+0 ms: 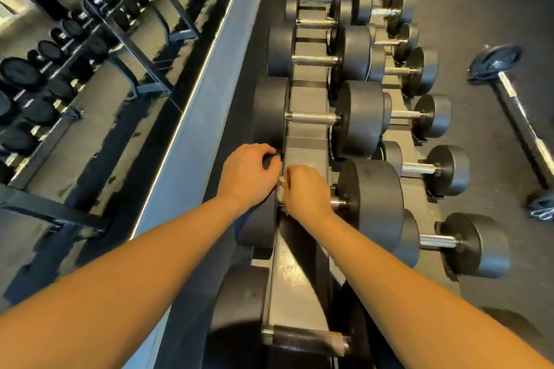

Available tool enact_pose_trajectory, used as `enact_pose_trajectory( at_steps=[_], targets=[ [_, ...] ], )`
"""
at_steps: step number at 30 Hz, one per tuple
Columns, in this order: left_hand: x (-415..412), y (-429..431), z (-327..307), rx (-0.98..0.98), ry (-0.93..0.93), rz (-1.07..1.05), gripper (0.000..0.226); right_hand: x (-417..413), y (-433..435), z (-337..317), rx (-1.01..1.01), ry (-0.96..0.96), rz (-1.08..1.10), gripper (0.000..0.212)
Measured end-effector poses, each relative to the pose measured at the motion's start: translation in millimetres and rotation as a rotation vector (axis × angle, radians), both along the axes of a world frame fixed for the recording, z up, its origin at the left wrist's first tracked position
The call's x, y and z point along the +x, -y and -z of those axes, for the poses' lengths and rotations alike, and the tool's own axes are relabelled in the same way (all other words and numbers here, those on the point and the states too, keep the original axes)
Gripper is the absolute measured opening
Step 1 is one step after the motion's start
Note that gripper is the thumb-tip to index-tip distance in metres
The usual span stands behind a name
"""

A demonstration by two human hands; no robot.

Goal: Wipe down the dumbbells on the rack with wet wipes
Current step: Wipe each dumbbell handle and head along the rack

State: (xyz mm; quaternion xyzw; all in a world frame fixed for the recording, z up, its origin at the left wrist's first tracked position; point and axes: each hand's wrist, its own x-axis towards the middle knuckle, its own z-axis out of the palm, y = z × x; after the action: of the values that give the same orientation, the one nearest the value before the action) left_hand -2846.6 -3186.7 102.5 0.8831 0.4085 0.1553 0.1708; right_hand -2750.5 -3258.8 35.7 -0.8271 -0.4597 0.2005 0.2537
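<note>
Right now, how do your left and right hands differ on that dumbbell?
The left hand grips a black head of the dumbbell; the right hand grips its handle. The left hand is bare; the right hand holds a white wipe. Both curl round that one dumbbell.

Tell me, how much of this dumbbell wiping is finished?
Done: nothing shows it; no dumbbell looks visibly wetter or cleaner than another. In hand: the right hand holds a white wipe at the handle of one near dumbbell, while the left hand grips its other head. Left: probably the long row of dumbbells further along the rack.
</note>
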Motion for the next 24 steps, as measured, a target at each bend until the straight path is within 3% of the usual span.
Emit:
enact_pose_trajectory(
  at_steps=[1, 2, 5, 7, 8, 10, 17, 21, 24],
  targets=[
    [-0.4, -0.7, 0.5, 0.003, 0.007, 0.001, 0.025, -8.6, 13.5, -1.0, 0.105, -0.05, 0.068, 0.001],
    [-0.8, -1.0, 1.1, 0.011, 0.01, 0.003, 0.025, -17.9, 27.7, -1.1, 0.165, -0.217, 0.172, 0.003],
    [-2.1, -4.5, 3.8, 0.018, 0.01, 0.017, 0.025, -40.5, 52.5, 13.0, 0.11, -1.065, 0.66, 0.007],
    [-4.2, -7.3, 7.2, 0.014, 0.016, 0.026, 0.025, -48.6, 51.2, 25.8, 0.14, -1.543, 0.975, 0.024],
    [-5.3, -8.8, 9.0, 0.017, 0.02, 0.03, 0.025, -49.2, 46.9, 29.8, 0.226, -1.719, 1.091, 0.029],
    [-6.2, -11.4, 11.3, 0.021, 0.03, 0.038, 0.027, -48.0, 35.4, 30.0, 0.417, -1.898, 1.191, 0.029],
    [-7.2, -15.7, 16.5, 0.021, 0.057, 0.067, 0.027, -61.4, 23.6, 40.8, 0.394, -1.878, 1.048, 0.024],
    [-7.4, -14.6, 15.7, 0.017, 0.073, 0.08, 0.026, -61.6, 20.5, 39.8, 0.233, -1.638, 0.904, 0.022],
    [-6.8, -15.7, 17.3, 0.008, 0.068, 0.067, 0.028, -64.9, 15.2, 33.2, 0.235, -1.465, 0.967, 0.012]
  ],
)
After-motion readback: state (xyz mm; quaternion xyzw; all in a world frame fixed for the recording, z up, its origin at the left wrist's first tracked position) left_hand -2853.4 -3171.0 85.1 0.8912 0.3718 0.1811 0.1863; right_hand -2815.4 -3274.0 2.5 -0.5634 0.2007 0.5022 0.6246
